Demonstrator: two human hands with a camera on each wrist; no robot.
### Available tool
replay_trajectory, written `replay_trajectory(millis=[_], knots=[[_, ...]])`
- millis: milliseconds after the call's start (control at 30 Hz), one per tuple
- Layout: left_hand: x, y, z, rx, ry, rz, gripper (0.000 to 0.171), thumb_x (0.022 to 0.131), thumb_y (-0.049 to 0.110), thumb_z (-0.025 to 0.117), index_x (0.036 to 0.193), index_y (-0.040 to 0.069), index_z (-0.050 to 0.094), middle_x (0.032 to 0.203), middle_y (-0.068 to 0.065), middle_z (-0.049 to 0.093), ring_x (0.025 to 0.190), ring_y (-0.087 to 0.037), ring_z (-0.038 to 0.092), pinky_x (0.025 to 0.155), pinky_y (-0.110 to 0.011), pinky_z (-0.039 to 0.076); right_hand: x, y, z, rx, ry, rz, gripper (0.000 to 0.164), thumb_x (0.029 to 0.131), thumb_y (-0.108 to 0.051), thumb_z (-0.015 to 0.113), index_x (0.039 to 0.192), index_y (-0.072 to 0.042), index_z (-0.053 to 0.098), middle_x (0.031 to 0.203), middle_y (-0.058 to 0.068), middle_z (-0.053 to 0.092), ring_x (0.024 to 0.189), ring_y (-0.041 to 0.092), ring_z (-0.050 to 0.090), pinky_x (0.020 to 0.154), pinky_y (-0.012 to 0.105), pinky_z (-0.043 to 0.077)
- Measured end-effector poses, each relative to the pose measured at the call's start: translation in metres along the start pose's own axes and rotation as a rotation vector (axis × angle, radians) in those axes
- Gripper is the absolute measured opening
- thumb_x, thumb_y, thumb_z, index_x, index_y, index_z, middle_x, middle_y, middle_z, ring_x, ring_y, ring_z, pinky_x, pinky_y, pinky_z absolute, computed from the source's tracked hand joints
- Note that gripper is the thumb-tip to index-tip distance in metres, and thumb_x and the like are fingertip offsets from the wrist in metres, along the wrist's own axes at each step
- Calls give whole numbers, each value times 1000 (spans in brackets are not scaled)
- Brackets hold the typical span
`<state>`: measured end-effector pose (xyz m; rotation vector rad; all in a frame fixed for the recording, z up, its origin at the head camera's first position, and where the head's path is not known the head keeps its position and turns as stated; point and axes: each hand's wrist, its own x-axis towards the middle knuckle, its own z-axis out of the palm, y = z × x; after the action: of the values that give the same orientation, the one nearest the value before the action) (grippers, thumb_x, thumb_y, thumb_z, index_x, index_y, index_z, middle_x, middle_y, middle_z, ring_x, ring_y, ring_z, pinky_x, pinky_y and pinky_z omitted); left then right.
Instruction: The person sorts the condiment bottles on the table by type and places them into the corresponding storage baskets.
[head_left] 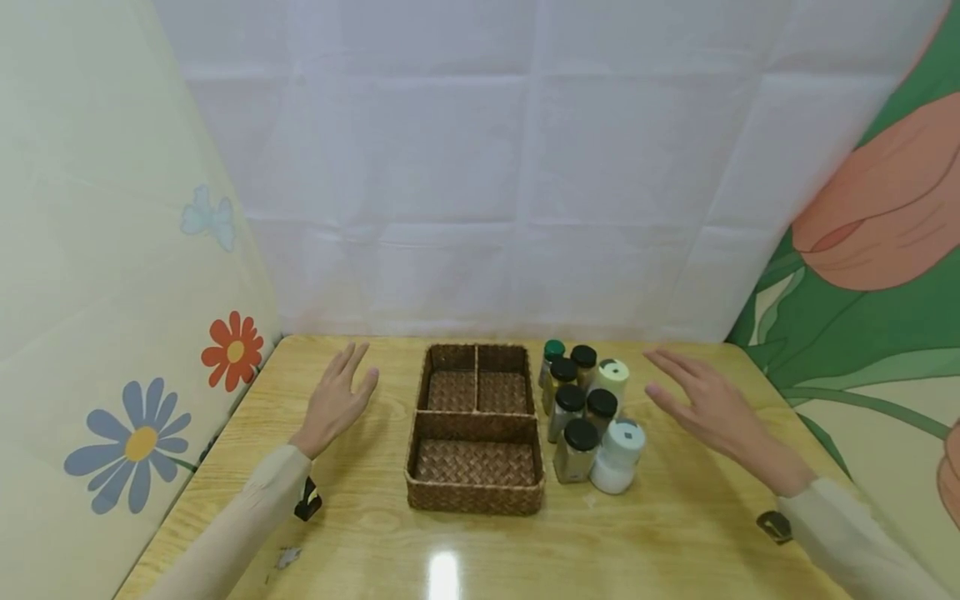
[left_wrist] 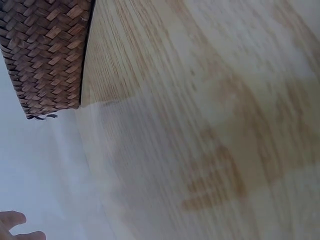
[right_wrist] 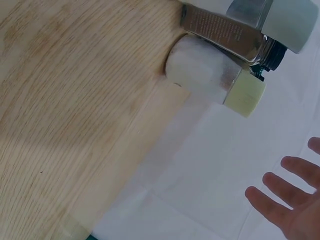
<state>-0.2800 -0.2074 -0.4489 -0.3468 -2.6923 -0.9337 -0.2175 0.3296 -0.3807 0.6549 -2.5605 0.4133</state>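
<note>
A brown woven basket [head_left: 476,498] with three compartments sits mid-table, its inside bare. Right beside it stand several jars: glass ones with black lids [head_left: 576,450], one with a green lid [head_left: 553,350], a white jar with a pale blue lid [head_left: 617,458] and one with a pale yellow lid [head_left: 611,377]. My left hand [head_left: 336,407] is left of the basket, fingers extended, holding nothing. To the right of the jars my right hand [head_left: 708,408] hovers with spread fingers, also holding nothing. In the right wrist view the yellow-lidded jar [right_wrist: 205,67] is apart from the fingers [right_wrist: 285,175].
The wooden table [head_left: 360,542] meets a white cloth backdrop [head_left: 420,167] at the back. Flower-printed cloths flank it, the left one [head_left: 142,292] pale and the right one [head_left: 847,333] with large leaves. A small grey patch [head_left: 288,557] marks the tabletop at the front left.
</note>
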Motion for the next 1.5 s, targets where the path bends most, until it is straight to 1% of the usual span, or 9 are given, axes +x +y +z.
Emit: replay_trajectory(millis=[133, 433, 633, 700, 867, 1067, 1233, 1333, 1500], knots=[[0, 0, 2, -21, -7, -12, 68, 104, 54, 37, 159, 14, 26, 162, -17, 20, 146, -44, 17, 108, -70, 21, 1, -1, 1, 30, -10, -10, 54, 97, -26, 65, 147, -12, 50, 140, 23, 51, 121, 50, 49, 89, 69, 40], [0, 1, 7, -63, 15, 3, 61, 105, 44, 44, 157, 13, 30, 159, -19, 25, 142, -45, 26, 106, -70, 25, 2, -4, 0, 78, -55, -34, 50, 96, -23, 66, 142, -8, 53, 137, 24, 53, 120, 49, 51, 89, 67, 42], [-1, 2, 11, -69, -1, -28, 59, 105, 40, 45, 156, 15, 31, 160, -17, 25, 142, -43, 27, 107, -69, 25, 1, -6, 1, 118, -118, -51, 53, 95, -23, 68, 145, -14, 52, 136, 21, 55, 120, 47, 51, 90, 67, 42], [-1, 3, 12, -70, 1, -31, 59, 105, 42, 43, 156, 14, 32, 160, -18, 25, 142, -43, 27, 107, -68, 25, 1, -6, 2, 120, -130, -56, 54, 95, -24, 69, 145, -14, 51, 136, 20, 55, 120, 46, 52, 90, 66, 42], [-2, 8, 13, -96, 1, -30, 62, 105, 48, 41, 155, 13, 34, 158, -18, 27, 141, -44, 29, 108, -67, 25, 1, -6, 2, 124, -129, -69, 52, 94, -22, 70, 142, -10, 54, 135, 20, 56, 120, 45, 53, 91, 65, 43], [-4, 8, 19, -99, -13, -25, 57, 106, 40, 44, 155, 12, 34, 158, -20, 27, 140, -45, 29, 108, -68, 24, 3, -10, 5, 126, -110, -132, 47, 92, -18, 72, 136, -6, 59, 130, 20, 59, 115, 42, 56, 90, 63, 46], [-4, 8, 23, -131, 2, -14, 56, 106, 38, 46, 153, 11, 36, 156, -21, 30, 139, -45, 31, 108, -67, 25, 4, -15, 4, 136, -97, -157, 47, 91, -17, 73, 134, -5, 60, 126, 17, 62, 111, 40, 59, 87, 61, 48], [-4, 9, 26, -153, 7, -17, 55, 106, 37, 46, 153, 10, 37, 155, -21, 33, 139, -44, 32, 109, -65, 25, 5, -17, 3, 138, -98, -162, 47, 91, -16, 73, 134, -6, 60, 126, 15, 62, 108, 37, 62, 84, 58, 51], [-6, 12, 30, -175, -20, -35, 57, 106, 41, 44, 153, 10, 37, 155, -20, 35, 139, -43, 33, 110, -63, 27, 4, -19, 1, 145, -117, -171, 44, 92, -14, 72, 133, -6, 60, 123, 11, 64, 97, 25, 65, 74, 44, 57]])
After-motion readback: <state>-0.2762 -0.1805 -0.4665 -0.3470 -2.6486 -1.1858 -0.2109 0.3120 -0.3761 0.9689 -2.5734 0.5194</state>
